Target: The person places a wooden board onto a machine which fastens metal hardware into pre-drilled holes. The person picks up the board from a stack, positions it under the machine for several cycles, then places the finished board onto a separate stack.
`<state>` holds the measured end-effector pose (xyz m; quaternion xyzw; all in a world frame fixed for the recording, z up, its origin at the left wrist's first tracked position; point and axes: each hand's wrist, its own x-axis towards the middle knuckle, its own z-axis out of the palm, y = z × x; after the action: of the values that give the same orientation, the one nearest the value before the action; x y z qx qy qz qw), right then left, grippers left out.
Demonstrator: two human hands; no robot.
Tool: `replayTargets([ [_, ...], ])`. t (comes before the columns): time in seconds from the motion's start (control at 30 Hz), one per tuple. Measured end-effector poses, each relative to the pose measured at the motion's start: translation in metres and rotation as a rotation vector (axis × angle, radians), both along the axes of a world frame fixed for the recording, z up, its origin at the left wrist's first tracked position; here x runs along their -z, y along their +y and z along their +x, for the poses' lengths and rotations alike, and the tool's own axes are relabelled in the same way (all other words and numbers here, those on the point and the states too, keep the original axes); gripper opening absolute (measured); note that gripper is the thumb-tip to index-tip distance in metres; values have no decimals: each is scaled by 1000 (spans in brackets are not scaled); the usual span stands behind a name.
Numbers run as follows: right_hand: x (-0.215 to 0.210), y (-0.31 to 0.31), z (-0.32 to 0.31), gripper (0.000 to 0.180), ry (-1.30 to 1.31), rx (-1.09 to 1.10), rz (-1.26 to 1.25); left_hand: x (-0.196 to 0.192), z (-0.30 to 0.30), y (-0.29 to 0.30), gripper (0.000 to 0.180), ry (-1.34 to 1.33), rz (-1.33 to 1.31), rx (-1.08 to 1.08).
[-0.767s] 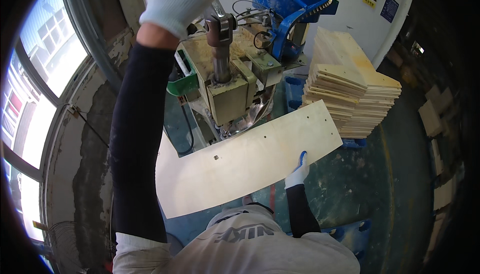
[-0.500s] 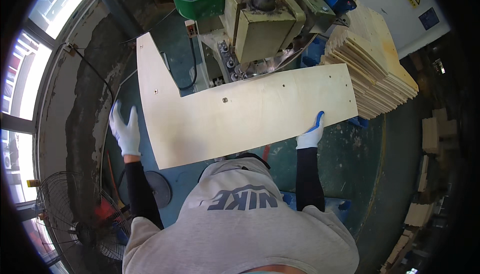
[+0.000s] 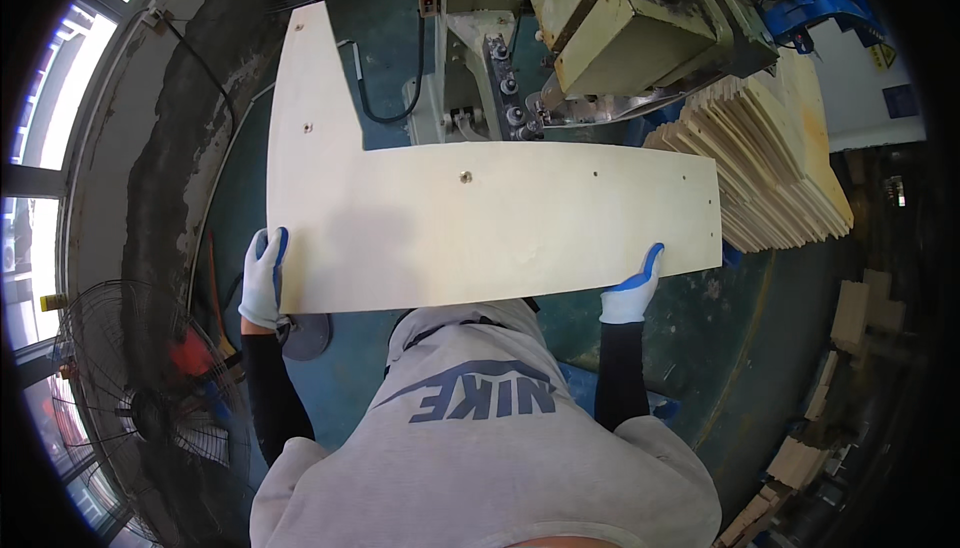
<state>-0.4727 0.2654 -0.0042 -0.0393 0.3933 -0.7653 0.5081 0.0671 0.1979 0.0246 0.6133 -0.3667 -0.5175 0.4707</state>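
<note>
A large L-shaped plywood panel (image 3: pixel 510 223) lies across in front of me, its narrow arm pointing away at the far left. Several small holes, some with metal inserts, dot its pale face. My left hand (image 3: pixel 264 276), in a white glove with blue palm coating, grips the panel's left edge near its close corner. My right hand (image 3: pixel 632 286), gloved alike, holds the near edge towards the right end, thumb on top and fingers hidden beneath. Just past the panel's far edge stands a greenish-beige machine (image 3: pixel 630 43) with a dark post and metal parts.
A stack of plywood panels (image 3: pixel 760 163) stands at the far right, close to the panel's right end. Left of me is a wire-caged fan (image 3: pixel 150 408). Behind the panel hangs a black cable (image 3: pixel 415 78) beside the machine. Wood pieces (image 3: pixel 850 313) line the right side.
My left hand has gone from free beside the panel to gripping its left edge. The panel has turned slightly, its right end nearer me. My view has shifted, too.
</note>
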Motion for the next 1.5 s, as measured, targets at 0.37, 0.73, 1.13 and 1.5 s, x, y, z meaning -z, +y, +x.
replayTargets([
  [0.37, 15, -19, 47, 59, -144, -34, -1, -17, 49, -16, 17, -363, -68, -92],
  [0.73, 23, -67, 44, 53, 73, -17, 35, -9, 51, -48, 25, -448, -33, -40],
  [1.13, 23, -58, 49, 53, 72, -2, 47, -20, 65, -66, 27, -434, 164, 57],
  [1.5, -4, -56, 35, 49, -87, -99, 39, 0, 75, -73, 22, -306, 48, -77],
])
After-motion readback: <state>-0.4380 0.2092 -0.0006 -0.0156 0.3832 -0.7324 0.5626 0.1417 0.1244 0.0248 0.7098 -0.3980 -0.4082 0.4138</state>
